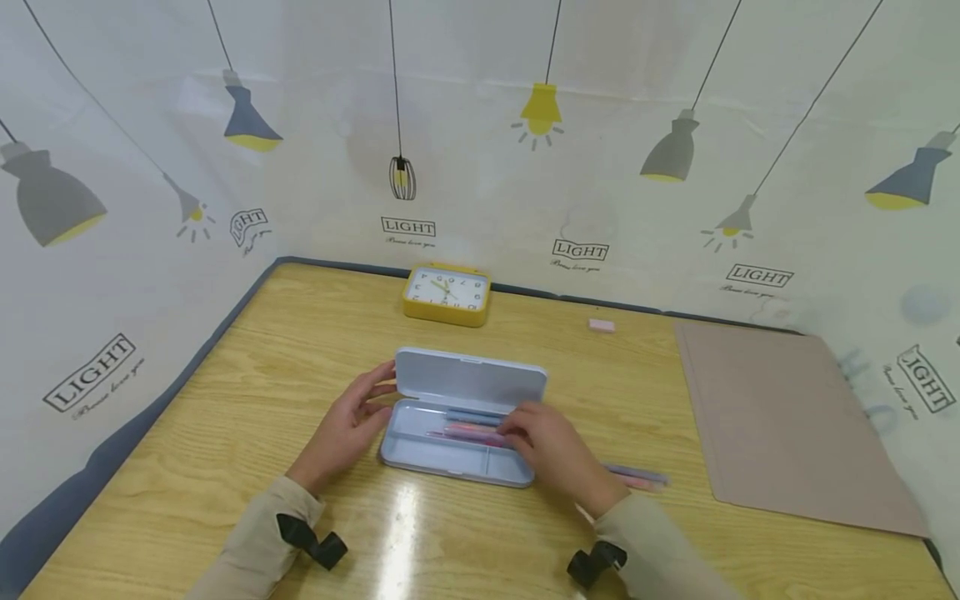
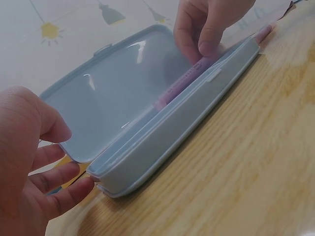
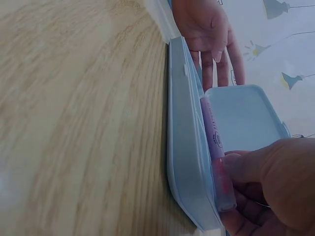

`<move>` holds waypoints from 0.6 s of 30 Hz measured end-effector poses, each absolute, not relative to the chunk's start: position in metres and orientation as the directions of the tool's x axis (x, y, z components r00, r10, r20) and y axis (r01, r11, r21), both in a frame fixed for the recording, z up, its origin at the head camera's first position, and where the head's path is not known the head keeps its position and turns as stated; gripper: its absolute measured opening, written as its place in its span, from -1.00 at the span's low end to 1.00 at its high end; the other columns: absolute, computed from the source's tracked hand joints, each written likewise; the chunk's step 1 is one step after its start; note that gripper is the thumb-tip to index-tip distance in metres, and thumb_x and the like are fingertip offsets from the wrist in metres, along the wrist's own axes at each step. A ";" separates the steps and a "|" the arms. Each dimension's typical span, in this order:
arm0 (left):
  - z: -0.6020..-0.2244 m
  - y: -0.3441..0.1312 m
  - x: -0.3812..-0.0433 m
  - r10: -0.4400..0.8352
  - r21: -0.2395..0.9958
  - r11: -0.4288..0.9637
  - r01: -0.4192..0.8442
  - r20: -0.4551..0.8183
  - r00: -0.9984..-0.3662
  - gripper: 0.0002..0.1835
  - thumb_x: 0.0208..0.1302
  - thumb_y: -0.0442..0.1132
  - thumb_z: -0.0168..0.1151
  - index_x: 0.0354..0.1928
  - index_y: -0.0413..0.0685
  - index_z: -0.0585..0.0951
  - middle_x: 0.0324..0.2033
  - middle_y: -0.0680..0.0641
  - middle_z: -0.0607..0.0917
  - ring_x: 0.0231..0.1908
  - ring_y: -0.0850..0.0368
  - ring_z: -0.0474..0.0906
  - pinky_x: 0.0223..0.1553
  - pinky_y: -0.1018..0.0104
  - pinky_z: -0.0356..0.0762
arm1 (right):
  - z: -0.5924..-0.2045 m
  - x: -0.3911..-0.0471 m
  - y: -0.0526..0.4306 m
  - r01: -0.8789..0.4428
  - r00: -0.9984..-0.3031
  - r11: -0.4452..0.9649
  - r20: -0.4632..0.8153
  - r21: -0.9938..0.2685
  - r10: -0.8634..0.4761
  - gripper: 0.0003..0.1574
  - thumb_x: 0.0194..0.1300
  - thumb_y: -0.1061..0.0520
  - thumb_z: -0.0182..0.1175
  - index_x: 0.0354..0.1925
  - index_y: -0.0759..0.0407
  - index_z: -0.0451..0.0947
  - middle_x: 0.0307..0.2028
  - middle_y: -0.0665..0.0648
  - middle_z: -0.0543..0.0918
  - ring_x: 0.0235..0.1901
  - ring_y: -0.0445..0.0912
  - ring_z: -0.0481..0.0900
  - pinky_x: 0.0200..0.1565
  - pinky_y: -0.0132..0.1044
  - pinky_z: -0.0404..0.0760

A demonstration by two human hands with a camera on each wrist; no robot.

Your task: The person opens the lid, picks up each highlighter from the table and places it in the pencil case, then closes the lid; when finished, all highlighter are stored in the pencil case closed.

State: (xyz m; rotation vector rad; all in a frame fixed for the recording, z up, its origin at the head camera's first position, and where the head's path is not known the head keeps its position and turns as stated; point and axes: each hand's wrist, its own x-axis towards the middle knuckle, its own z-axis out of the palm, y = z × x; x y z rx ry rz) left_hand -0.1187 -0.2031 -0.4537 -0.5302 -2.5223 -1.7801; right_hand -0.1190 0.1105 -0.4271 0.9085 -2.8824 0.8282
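Pale blue plastic forms the pencil case (image 1: pixel 435 455), which is set on the wooden table (image 1: pixel 300 350) at the lower centre of the head view, its lid (image 1: pixel 471 377) raised at the back. By the right hand (image 1: pixel 552 446), a purple pen (image 2: pixel 183 84) is pinched between thumb and curled fingers near one end; it is held lengthwise along the case, over the rear compartment, and whether its underside is supported there cannot be told. Behind it, slim blue pens (image 1: pixel 474 416) are laid in the same compartment. The left hand (image 1: pixel 347 427) is placed at the case's left end, its fingers spread apart and nothing gripped; the lid's left edge is met by its fingertips, though how firmly cannot be seen. More pens (image 1: pixel 643 478) are left on the table just right of the right wrist, partly hidden by it. Towards the top of the table, a yellow clock (image 1: pixel 447 293) is seen upside down, with a pink eraser (image 1: pixel 602 326) to its right. A pinkish-beige mat (image 1: pixel 795 425) is spread at the right of the frame. The wall covering (image 1: pixel 480 50) is printed with hanging lamps.
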 end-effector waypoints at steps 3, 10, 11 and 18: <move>-0.452 -0.203 -0.119 0.268 0.913 0.300 0.278 0.199 -0.943 -0.31 0.41 -0.45 0.05 0.52 0.10 0.17 0.35 -0.20 0.36 0.31 -0.20 0.40 0.22 -0.07 0.48 | -0.427 -0.119 0.106 -0.538 -0.831 0.695 0.160 -0.477 -0.534 -0.91 0.30 0.23 0.27 -0.25 0.09 0.71 -0.30 -0.01 0.63 -0.24 -0.14 0.58 -0.09 -0.17 0.63; -0.453 -0.203 -0.118 0.275 0.914 0.293 0.282 0.202 -0.940 -0.32 0.41 -0.43 0.06 0.52 0.09 0.17 0.36 -0.20 0.36 0.31 -0.20 0.40 0.22 -0.01 0.49 | -0.431 -0.119 0.099 -0.538 -0.832 0.692 0.170 -0.481 -0.529 -0.90 0.30 0.22 0.27 -0.24 0.08 0.71 -0.30 -0.02 0.63 -0.23 -0.13 0.57 -0.07 -0.15 0.62; -0.453 -0.204 -0.118 0.275 0.913 0.292 0.284 0.204 -0.940 -0.32 0.41 -0.44 0.06 0.52 0.08 0.17 0.36 -0.20 0.36 0.31 -0.20 0.40 0.22 -0.01 0.49 | -0.431 -0.120 0.099 -0.537 -0.832 0.693 0.171 -0.481 -0.527 -0.90 0.30 0.22 0.28 -0.24 0.07 0.71 -0.30 -0.03 0.62 -0.24 -0.14 0.56 -0.07 -0.16 0.62; -0.455 -0.204 -0.119 0.269 0.914 0.293 0.281 0.203 -0.941 -0.31 0.41 -0.45 0.05 0.51 0.10 0.18 0.36 -0.18 0.36 0.31 -0.18 0.41 0.21 0.16 0.51 | -0.433 -0.119 0.097 -0.529 -0.841 0.698 0.184 -0.483 -0.510 -0.89 0.30 0.21 0.28 -0.23 0.04 0.71 -0.30 -0.07 0.61 -0.23 -0.17 0.55 -0.07 -0.19 0.61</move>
